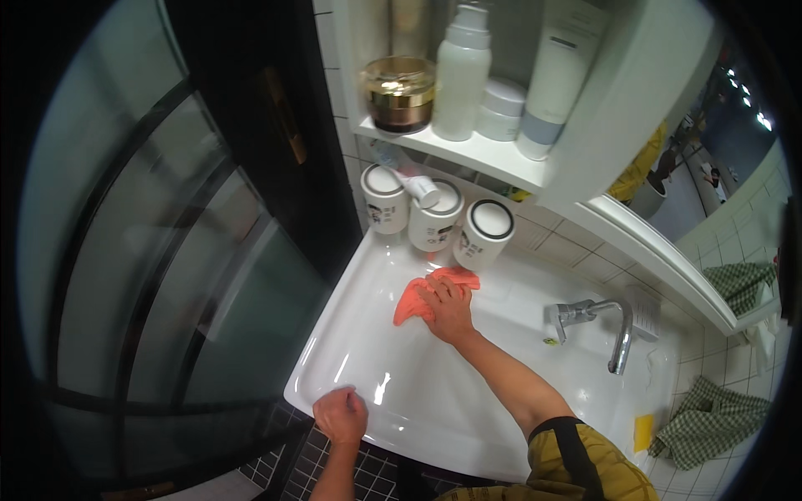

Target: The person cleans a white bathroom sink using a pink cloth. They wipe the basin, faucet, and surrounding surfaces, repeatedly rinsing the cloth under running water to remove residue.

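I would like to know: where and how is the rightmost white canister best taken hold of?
The rightmost white canister is probably best gripped around its body, below the dark-ringed top, coming from the right. The body is round, and that side looks free; the middle canister stands close on its left, and the right hand is on the orange cloth in front.

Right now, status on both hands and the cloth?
Right hand atop orange cloth in white sink. Left hand curled at sink's front rim. Three white canisters just beyond cloth.

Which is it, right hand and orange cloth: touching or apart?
Touching. Head view: the right hand lies on the orange cloth, fingers over it.
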Available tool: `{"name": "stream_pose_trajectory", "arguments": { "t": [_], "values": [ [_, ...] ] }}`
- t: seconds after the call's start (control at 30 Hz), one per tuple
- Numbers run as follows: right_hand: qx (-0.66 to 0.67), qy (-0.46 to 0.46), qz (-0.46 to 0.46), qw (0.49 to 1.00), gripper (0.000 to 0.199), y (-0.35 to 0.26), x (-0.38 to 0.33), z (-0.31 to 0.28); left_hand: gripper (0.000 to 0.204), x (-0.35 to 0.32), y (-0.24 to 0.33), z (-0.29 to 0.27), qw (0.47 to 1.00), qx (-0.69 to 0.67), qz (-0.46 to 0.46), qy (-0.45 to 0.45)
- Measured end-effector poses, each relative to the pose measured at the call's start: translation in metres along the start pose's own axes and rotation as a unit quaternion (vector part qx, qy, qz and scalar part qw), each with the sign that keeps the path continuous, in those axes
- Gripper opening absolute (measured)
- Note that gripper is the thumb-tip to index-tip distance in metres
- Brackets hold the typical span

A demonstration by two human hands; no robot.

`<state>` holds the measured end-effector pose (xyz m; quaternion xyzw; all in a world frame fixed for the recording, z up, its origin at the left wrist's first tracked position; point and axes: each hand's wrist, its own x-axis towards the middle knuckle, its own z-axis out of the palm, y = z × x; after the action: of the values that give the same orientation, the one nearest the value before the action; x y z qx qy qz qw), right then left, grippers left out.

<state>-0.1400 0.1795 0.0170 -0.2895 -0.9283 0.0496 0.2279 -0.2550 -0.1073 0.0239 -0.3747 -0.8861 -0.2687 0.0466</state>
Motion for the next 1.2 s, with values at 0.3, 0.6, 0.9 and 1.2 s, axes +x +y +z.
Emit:
{"name": "stream_pose_trajectory", "arguments": {
  "t": [0.3,0.6,0.9,1.2],
  "values": [
    [0.191,-0.002,-0.034,0.981,0.062,-0.031,0.058,0.049,0.012,0.012,0.016,-0.017,0.999,-0.021,0.025,-0.004],
    [0.263,-0.069,-0.115,0.955,0.036,-0.151,-0.007,0.052,0.015,0.003,0.007,-0.019,0.999,-0.044,0.000,0.022],
    [0.394,-0.014,-0.059,0.917,0.036,-0.190,0.017,0.022,0.017,0.024,-0.016,-0.046,0.897,-0.400,-0.123,0.141],
    [0.256,-0.156,-0.112,0.947,0.040,-0.148,-0.135,-0.036,0.028,0.014,-0.010,-0.033,0.999,-0.003,-0.021,-0.025]
  ]
}}
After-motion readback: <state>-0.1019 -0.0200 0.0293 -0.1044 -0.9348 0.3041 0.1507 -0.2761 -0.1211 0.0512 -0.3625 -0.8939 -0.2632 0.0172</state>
